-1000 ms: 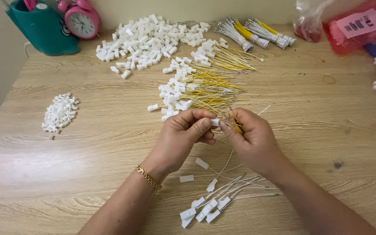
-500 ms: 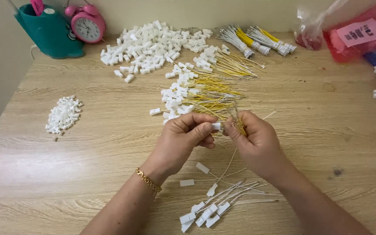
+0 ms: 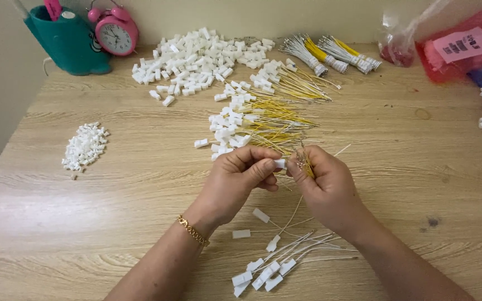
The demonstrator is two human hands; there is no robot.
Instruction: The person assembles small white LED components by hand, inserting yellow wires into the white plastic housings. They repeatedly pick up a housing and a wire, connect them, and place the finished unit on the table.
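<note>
My left hand [image 3: 241, 178] pinches a small white plastic connector [image 3: 280, 164] between thumb and fingers. My right hand [image 3: 324, 187] grips a thin bundle of yellow and white wires [image 3: 303, 163], whose metal tips point up toward the connector. The two hands meet over the middle of the wooden table [image 3: 85, 223]. Just below them lie several finished white-wire connectors [image 3: 274, 267] and a few loose white housings [image 3: 261, 215]. Behind the hands is a spread of yellow-wire connectors [image 3: 258, 120].
A heap of white housings [image 3: 196, 56] lies at the back, a smaller pile [image 3: 85, 146] at the left. Bundled wires [image 3: 330, 53], a pink alarm clock [image 3: 115, 34], a teal holder [image 3: 68, 42], and a red plastic bag [image 3: 458, 44] line the rear edge.
The hands stay together at the same spot, with only slight finger movement on the connector and wires. The view has shifted a little.
</note>
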